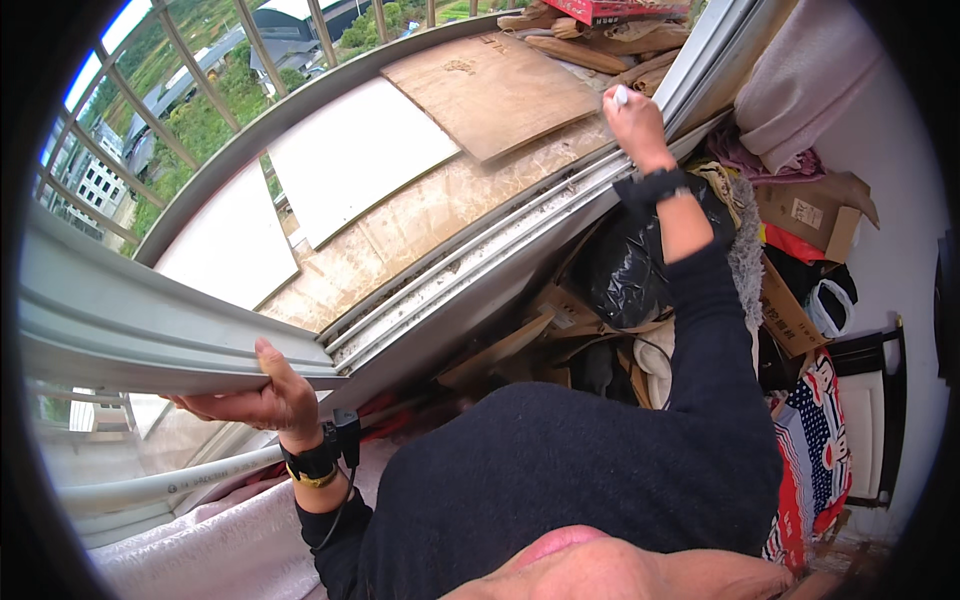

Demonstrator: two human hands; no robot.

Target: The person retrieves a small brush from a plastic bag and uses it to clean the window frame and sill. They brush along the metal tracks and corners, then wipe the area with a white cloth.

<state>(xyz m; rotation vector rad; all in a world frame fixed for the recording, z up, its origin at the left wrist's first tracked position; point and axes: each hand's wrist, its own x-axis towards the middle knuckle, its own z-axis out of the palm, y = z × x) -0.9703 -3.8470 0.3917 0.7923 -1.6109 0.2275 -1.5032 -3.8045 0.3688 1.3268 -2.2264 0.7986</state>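
Observation:
My left hand (262, 397) rests against the lower frame of a sliding window sash (165, 337), its thumb raised on the near face and its fingers along the edge. At the upper right my right hand (634, 124) is closed around a small white object (620, 95), perhaps a handle; the rest of it is hidden in the fist. That hand is above the far end of the window track (480, 262), near the upright frame. Dark dirt lies in the track's grooves. Beyond the track, a brown wooden board (487, 97) and white panels (360, 161) lie on the marble-patterned sill (390, 232).
Metal bars (251, 45) stand outside the sill. Pieces of wood (577, 52) and a red box (600, 9) lie at its far end. Below the window are black plastic bags (619, 262) and cardboard boxes (795, 315). A white pipe (172, 476) runs below my left hand.

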